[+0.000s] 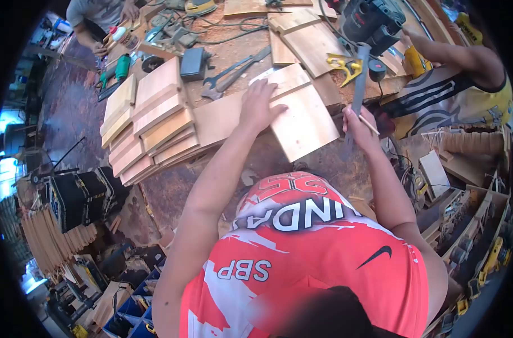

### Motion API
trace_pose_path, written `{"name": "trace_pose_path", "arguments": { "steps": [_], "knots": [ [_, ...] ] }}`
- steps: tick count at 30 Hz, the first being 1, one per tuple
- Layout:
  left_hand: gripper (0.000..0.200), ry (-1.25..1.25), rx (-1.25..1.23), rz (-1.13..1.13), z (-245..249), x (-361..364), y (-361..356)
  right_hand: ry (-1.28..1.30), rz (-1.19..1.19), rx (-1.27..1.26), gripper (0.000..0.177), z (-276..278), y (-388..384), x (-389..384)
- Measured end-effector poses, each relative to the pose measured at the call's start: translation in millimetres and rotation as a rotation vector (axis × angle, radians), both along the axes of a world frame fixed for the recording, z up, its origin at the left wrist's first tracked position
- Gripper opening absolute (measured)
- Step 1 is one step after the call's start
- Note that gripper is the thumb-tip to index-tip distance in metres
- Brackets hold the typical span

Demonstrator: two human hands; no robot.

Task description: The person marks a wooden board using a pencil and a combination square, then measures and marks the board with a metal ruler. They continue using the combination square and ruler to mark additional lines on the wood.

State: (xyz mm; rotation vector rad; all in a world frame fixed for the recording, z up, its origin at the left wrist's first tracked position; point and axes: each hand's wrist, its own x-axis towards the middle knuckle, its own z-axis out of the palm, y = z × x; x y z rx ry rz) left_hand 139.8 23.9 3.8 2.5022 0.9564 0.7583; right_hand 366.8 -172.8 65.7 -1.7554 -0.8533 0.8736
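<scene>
Upper centre of the frame: left hand (260, 104) on the upper left part of a pale wooden board (306, 115), thumb set apart from the other fingers and lying on the face; whether any fingertip hooks under the edge, cannot tell. Right of centre: right hand (357, 125), fingers closed round the steel blade of a combination square (360, 79), with a pencil (370, 125) poking out toward the lower right.

Key relation: board lies between the hands, to the left of the right fingers. Its long axis runs from upper left to lower right, steeply; its lower end seems to overhang the near edge of the surface (225, 52). Right hand nearest the board's right edge, blade roughly upright in the frame, apart from the wood as far as the blur allows. The square's yellow head stands above the right fist.

Pose: left forearm slants up from lower left, palm down; right forearm rises from lower right, wrist bent inward.

Farther out: stacked boards (165, 93) left of the left hand; a wrench (234, 70) above it; a router (372, 25), upper right; a co-worker's arm (450, 53) near the right border.
</scene>
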Motion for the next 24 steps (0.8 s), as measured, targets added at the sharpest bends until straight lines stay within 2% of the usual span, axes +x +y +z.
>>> {"name": "trace_pose_path", "arguments": {
  "steps": [1, 3, 5, 7, 10, 13, 14, 16, 17, 18, 19, 22, 24],
  "knots": [
    [0.052, 0.016, -0.01, 0.005, -1.2, 1.6, 1.4, 0.006, 0.041, -0.007, 0.025, -3.0, -3.2, 8.4],
    [0.044, -0.022, -0.206, -0.035, -0.2, -4.1, 13.7, -0.012, 0.087, -0.044, 0.025, -6.5, -5.6, 25.9],
    [0.038, -0.047, -0.15, 0.025, -7.6, -16.4, 13.3, -0.029, 0.14, -0.079, 0.025, -9.3, -8.1, 40.0],
    [0.037, 0.023, -0.095, 0.043, 1.1, -41.8, 16.7, -0.214, 0.276, 0.021, 0.027, -9.5, -7.1, 53.7],
    [0.036, 0.202, -0.134, 0.038, 22.6, -77.3, 26.0, -0.255, 0.398, -0.013, 0.03, -0.1, -2.3, 65.2],
    [0.035, 0.277, -0.158, 0.024, 28.7, -80.1, 33.5, -0.289, 0.531, -0.029, 0.033, -1.8, 4.9, 59.6],
    [0.037, 0.311, 0.0, -0.04, 22.3, -77.1, 35.6, -0.304, 0.58, -0.039, 0.036, -1.7, 8.4, 57.7],
    [0.042, 0.206, -0.052, -0.02, 14.5, -54.8, 25.8, -0.343, 0.587, 0.012, 0.037, -3.0, 13.2, 50.7],
    [0.049, 0.368, -0.041, 0.063, 16.0, -41.1, 12.0, -0.38, 0.588, 0.07, 0.039, -4.0, 20.4, 44.2],
    [0.055, 0.374, 0.055, 0.151, 1.6, -34.4, 3.3, -0.376, 0.587, 0.083, 0.04, -9.2, 22.8, 42.4],
    [0.063, 0.448, 0.03, 0.202, -6.8, -30.5, 4.2, -0.386, 0.559, 0.084, 0.04, -10.3, 24.9, 37.5],
    [0.059, 0.256, 0.018, 0.17, -11.7, -32.4, 11.1, -0.413, 0.506, 0.088, 0.04, -15.7, 28.5, 26.1],
    [0.06, 0.214, -0.001, 0.189, -5.1, -32.3, 12.3, -0.417, 0.482, 0.09, 0.04, -18.9, 28.9, 16.4]
  ]
}}
